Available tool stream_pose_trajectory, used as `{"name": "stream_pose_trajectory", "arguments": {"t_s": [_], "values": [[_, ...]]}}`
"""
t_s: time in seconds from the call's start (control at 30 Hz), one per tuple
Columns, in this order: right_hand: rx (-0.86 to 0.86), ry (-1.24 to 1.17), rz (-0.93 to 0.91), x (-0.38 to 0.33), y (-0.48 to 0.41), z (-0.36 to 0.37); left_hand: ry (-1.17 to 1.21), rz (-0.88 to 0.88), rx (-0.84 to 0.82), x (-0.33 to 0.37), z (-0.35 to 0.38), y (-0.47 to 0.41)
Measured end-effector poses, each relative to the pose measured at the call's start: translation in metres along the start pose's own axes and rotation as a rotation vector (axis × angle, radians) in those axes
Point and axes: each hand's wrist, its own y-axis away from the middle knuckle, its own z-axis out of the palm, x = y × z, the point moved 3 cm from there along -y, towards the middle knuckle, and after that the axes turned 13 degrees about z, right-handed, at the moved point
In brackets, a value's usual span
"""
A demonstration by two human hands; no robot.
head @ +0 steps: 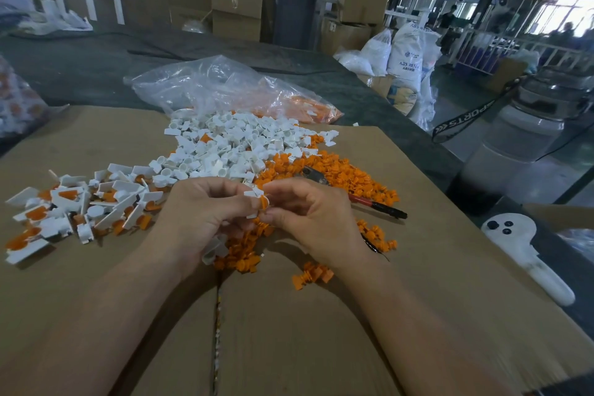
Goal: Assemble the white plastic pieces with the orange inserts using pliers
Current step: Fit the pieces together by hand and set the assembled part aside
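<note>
My left hand [205,212] pinches a small white plastic piece [252,193] between thumb and fingers, and more white pieces [213,249] sit in its palm. My right hand [308,215] pinches an orange insert [264,202] right against that white piece. Behind the hands lie a heap of white pieces [231,145] and a heap of orange inserts [324,170]. Pliers [376,204] with red and black handles lie on the orange heap, to the right of my right hand. Put-together white and orange parts [74,212] are piled at the left.
Everything lies on a brown cardboard sheet [418,283]. A clear plastic bag [225,87] with orange parts lies behind the heaps. A white handheld fan [527,254] lies at the right edge. Loose orange inserts [311,276] are scattered near my right wrist.
</note>
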Motion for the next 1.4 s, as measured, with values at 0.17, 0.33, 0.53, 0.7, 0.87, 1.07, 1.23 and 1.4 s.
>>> {"name": "stream_pose_trajectory", "arguments": {"t_s": [0.17,0.33,0.53,0.7,0.87,1.07,1.23,1.4], "values": [[0.005,-0.027,-0.033,-0.002,0.001,-0.001,-0.013,0.014,0.004,0.003,0.002,0.002],[0.013,0.0,-0.088,-0.004,0.001,-0.002,-0.045,0.024,0.0,0.003,0.003,0.002],[-0.01,0.028,-0.059,-0.005,0.001,-0.001,-0.064,0.027,-0.002,0.002,0.002,0.002],[-0.034,0.058,-0.026,-0.006,0.001,-0.001,-0.065,0.024,-0.011,0.002,0.002,0.001],[-0.017,0.069,-0.047,-0.006,0.001,-0.002,-0.055,0.019,0.0,0.002,0.003,0.001],[0.039,0.141,0.008,-0.007,0.0,-0.008,-0.031,0.008,0.022,0.002,0.002,0.001],[0.267,0.326,0.228,0.003,-0.005,-0.048,0.044,-0.036,0.059,0.0,0.0,0.0],[0.07,0.707,0.587,0.028,-0.006,-0.068,0.028,-0.031,0.047,-0.002,0.0,-0.001]]}}
